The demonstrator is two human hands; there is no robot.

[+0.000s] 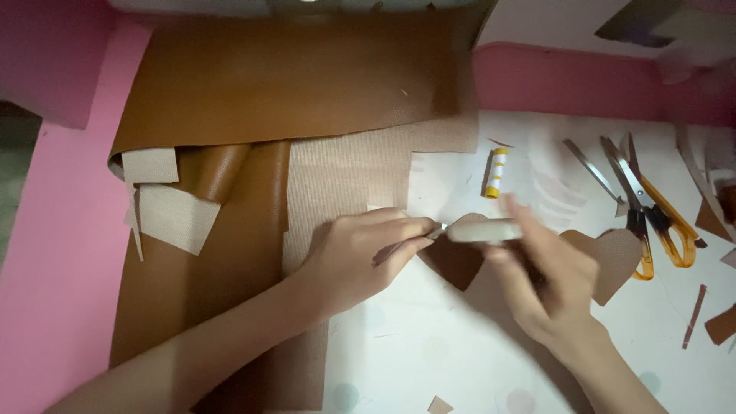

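My left hand [360, 257] pinches a thin grey stick-like tool [402, 247], its tip at the edge of a dark brown heart-shaped cutout [456, 267] lying on the white table [429, 337]. My right hand [548, 280] holds a white oblong object [484, 230], blurred, just above the same cutout. Both hands meet over the heart. A second, lighter heart-shaped piece [617, 257] lies right behind my right hand.
A large brown leatherette sheet [284, 84] with beige backing covers the left and back. A yellow-and-white glue stick [497, 172] lies beyond the hands. Orange-handled scissors [659, 222] and brown scraps [721, 326] lie at the right. Pink walls surround the table.
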